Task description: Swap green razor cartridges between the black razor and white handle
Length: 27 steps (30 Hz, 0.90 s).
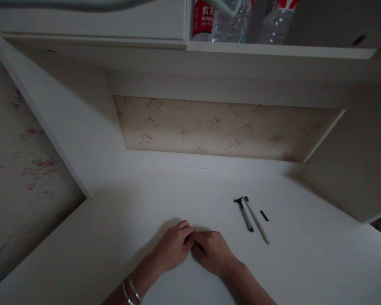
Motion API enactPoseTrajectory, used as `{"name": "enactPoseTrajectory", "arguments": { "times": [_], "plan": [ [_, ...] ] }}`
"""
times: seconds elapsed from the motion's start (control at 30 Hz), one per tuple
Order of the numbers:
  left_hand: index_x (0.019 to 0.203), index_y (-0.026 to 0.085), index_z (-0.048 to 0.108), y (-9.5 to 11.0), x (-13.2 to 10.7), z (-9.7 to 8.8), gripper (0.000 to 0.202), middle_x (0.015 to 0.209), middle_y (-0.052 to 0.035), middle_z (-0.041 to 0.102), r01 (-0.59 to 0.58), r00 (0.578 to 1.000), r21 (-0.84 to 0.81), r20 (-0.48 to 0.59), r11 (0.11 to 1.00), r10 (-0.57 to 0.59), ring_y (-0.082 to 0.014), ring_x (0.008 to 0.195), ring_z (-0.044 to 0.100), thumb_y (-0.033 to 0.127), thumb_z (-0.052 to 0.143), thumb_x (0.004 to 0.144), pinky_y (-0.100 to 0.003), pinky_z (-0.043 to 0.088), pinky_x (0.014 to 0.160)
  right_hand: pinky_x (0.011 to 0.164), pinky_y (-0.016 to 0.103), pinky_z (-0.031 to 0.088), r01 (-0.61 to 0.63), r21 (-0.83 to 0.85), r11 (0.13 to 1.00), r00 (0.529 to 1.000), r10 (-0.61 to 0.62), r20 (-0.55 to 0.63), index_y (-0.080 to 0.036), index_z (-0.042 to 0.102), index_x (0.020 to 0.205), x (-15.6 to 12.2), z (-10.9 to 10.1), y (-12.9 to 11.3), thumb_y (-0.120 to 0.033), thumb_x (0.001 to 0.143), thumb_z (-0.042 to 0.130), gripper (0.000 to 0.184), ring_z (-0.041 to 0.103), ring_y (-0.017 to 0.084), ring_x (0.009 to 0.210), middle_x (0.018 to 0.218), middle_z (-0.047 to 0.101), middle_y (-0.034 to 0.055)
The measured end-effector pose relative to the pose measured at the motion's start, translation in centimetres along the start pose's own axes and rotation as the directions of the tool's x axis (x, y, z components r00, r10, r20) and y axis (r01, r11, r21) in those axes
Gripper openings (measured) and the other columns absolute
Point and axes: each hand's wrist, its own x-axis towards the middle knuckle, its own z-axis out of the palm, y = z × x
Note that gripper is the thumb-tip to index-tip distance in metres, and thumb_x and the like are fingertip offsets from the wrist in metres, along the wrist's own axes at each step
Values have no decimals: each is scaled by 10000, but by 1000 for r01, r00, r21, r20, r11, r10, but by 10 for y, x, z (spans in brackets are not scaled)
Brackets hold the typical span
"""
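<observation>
Head view: our left hand (174, 246) and right hand (213, 253) rest on the white desk (305, 271) at 6 o'clock, knuckles up, fingertips meeting. It is too dark to tell if sth is pinched between them. A dark razor (245, 214) lies near, at 2 o'clock from the right hand, w/ a thin white pen (257, 223) just beside it and a small dark cap (264, 215) slightly apart. Two bangles (131, 290) sit just behind the left hand. Bottles (231, 21) stand on the shelf (273, 50) at 12 o'clock.

1. White upper shelf board (273, 50) carries one red-labelled bottle (202, 19) with two clear crinkled plastic bottles (231, 23) to its right.
2. Beige floral-papered back panel (222, 127) is recessed under that shelf.
3. Pale floral-papered wall (19, 169) stands at far left, beyond the white slanting side panel (82, 127).
</observation>
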Motion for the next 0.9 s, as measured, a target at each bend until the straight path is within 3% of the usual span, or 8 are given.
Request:
{"name": "enactPoseTrajectory", "arguments": {
  "times": [0.9],
  "plan": [
    [818,197,617,0,0,0,189,886,-25,584,-2,1000,2,2,1000,2,-156,836,547,114,448,834,-251,433,762,678,227,428,13,-5,1000,1000,-13,-7,-231,630,920,0,0,0,-138,806,443,238,650,177,765,850,705,8]
  ]
}}
